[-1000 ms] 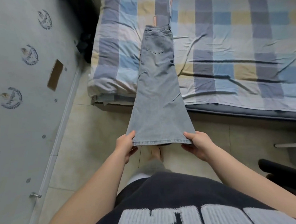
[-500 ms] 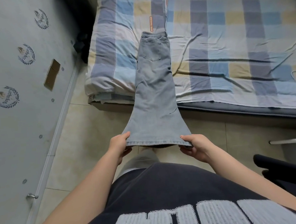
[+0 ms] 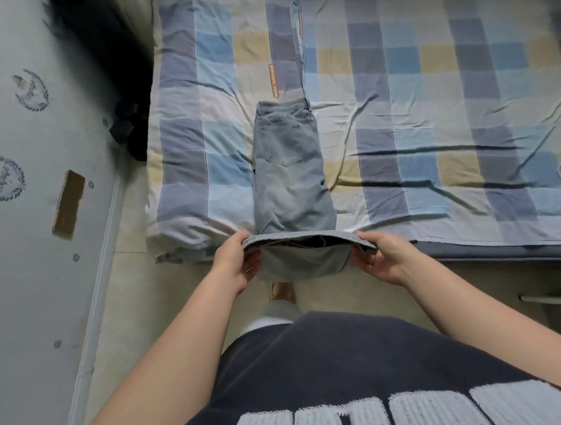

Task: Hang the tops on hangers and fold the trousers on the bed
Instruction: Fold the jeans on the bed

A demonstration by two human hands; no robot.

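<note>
Head view. Both forearms are stretched forward from the bottom of the frame, with the hands level with each other at the near edge of the bed. The left hand (image 3: 236,265) is closed on the left corner of the hem, thumb on top and fingers curled under. The right hand (image 3: 383,258) is clamped on the right corner in the same way.

The light blue-grey washed denim trousers (image 3: 289,172) are laid lengthwise away from the person. The waistband is at the far end and the hems at the near end. The upper part is spread on the blue, yellow and grey checked bed sheet (image 3: 430,102). The hem end is held up off the bed, over the pale tiled floor (image 3: 136,262), and loose cloth is seen sagging below it.

The trousers appear doubled leg on leg, with a back pocket facing up. Faded patches and a few creases are seen at mid-length. An orange label (image 3: 273,80) is seen on the bedding beyond the waistband.

A dark top with white letters (image 3: 350,373) is worn by the person.
</note>
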